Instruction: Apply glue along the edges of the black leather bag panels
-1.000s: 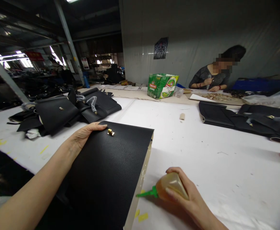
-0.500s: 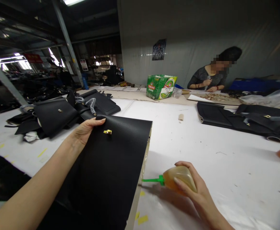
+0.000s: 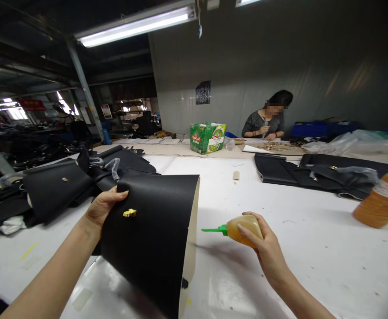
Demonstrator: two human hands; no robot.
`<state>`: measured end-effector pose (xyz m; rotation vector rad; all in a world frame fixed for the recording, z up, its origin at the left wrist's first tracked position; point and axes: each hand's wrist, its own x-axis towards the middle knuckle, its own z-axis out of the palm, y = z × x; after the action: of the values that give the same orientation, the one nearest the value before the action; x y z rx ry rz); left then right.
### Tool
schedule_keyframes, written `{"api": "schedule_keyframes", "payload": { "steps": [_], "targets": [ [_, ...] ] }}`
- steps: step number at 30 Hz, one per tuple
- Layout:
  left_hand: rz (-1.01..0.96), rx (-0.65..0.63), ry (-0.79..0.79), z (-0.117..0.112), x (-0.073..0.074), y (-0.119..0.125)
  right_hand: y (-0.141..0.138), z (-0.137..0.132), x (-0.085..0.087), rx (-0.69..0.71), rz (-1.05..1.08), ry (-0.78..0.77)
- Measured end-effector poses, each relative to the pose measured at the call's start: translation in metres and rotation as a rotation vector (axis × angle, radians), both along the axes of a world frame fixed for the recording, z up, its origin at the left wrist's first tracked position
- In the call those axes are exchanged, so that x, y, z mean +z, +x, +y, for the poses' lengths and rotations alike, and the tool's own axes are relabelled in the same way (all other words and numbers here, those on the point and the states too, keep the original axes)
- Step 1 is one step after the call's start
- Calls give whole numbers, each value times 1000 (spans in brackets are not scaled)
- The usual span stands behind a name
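My left hand (image 3: 105,207) grips the upper left edge of a black leather bag panel (image 3: 154,221), thumb on its front. The panel is lifted at a tilt and curved, with a gold metal clasp (image 3: 129,213) near my thumb and its pale inner side showing along the right edge. In my right hand (image 3: 266,246) lies a squeeze bottle (image 3: 245,228) of amber liquid, fingers wrapped round it. Its thin green nozzle (image 3: 213,229) points left at the panel, a short gap away from the edge.
Black bag pieces (image 3: 59,181) are heaped on the white table (image 3: 233,283) at left; more black pieces (image 3: 280,170) lie at right. A large bottle of orange liquid (image 3: 382,199) stands at the right. Behind are a green carton (image 3: 207,138) and a seated person (image 3: 265,122).
The panel has swung up and bent, showing more of its pale inner side. The nozzle has come away from the panel's edge. My view has tilted up and turned right.
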<state>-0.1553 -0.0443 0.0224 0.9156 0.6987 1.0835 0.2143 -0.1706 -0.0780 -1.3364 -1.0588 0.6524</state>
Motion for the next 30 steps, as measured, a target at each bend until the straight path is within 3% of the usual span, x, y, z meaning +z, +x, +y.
{"api": "schedule_keyframes", "payload": {
  "steps": [7,13,20,26,30],
  "targets": [
    [25,-134,-44,2,-26,7,-2,31,-7,47,-95,16],
    [-14,-136,-63,8,-43,13,-4,37,-21,93,-136,-7],
    [-19,-142,-46,13,-49,14,-3,43,-32,102,-155,-50],
    [-40,-128,-54,15,-52,11,-2,25,-28,263,-127,-78],
    [-34,-136,-62,15,-52,11,-1,34,-28,194,-112,-65]
  ]
}}
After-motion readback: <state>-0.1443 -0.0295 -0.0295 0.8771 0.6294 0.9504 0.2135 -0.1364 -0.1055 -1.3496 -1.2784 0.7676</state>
